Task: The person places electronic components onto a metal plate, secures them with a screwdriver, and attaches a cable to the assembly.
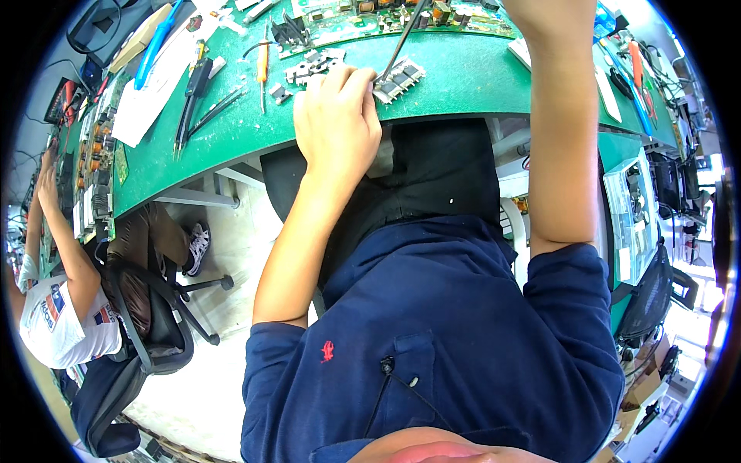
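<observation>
Just right of our curled left hand (337, 123), the component strip (400, 79) seems light, stiff, best edge-held, though what that or our right hand (544, 15) pinches we can't tell.

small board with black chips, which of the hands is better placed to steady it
Probably the left hand: its fingers are close beside the small board. The right hand is farther off, partly cut by the upper edge.
</observation>
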### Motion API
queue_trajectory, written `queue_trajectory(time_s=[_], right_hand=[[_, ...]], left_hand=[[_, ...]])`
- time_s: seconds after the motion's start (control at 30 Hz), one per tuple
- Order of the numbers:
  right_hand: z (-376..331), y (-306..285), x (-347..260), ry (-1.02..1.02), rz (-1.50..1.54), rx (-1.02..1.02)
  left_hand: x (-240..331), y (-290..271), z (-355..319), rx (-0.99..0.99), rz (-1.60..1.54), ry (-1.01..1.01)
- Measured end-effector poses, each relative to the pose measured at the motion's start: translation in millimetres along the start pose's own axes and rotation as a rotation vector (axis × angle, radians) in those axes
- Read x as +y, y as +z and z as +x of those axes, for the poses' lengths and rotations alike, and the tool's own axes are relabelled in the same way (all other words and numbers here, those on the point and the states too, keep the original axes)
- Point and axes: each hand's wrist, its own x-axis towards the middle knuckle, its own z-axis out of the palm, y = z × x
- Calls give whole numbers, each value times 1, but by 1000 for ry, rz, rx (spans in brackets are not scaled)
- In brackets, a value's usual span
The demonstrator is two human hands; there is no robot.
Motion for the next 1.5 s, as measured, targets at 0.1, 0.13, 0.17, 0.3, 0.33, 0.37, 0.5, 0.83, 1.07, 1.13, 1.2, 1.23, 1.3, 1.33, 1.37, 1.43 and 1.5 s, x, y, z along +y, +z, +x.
queue_trajectory(time_s=[0.1,0.13,0.17,0.3,0.33,0.37,0.5,0.83,1.07,1.13,1.2,1.23,1.3,1.33,1.37,1.43,1.5], right_hand=[[-6,13,-34,101,-12,50],[-4,13,-34,82,-29,49],[-3,12,-34,64,-46,49],[4,-8,-10,-64,101,-27],[3,-4,-10,-83,91,19],[3,1,-12,-101,81,65],[0,22,-40,31,132,143],[-2,5,-11,68,132,76],[0,7,-19,184,128,112],[4,18,-37,209,109,197],[2,20,-34,138,79,194],[0,19,-33,100,29,171],[-2,15,-36,39,-104,126],[-3,14,-36,41,-57,126],[-4,14,-35,42,-9,126],[-7,12,-27,67,212,150],[-6,9,-19,46,171,131]], left_hand=[[-4,-3,-5,-6,22,-22],[-3,-3,-4,-5,17,-18],[-2,-3,-3,-4,12,-15],[1,-2,-1,-11,4,-8],[1,-2,-1,-14,3,-7],[1,-1,0,-16,1,-6],[-1,-3,-2,-13,13,-12],[-1,-3,-3,-17,14,-9],[-3,0,-4,-7,10,3],[-1,-2,-3,-9,17,-11],[0,-2,-3,-5,15,-8],[0,-3,-3,-4,16,-8],[-1,-2,-3,-5,19,-8],[-1,-2,-2,-5,19,-9],[-1,-2,-3,-8,19,-11],[1,-3,-2,-11,15,-14],[0,-2,-2,-4,16,-9]])
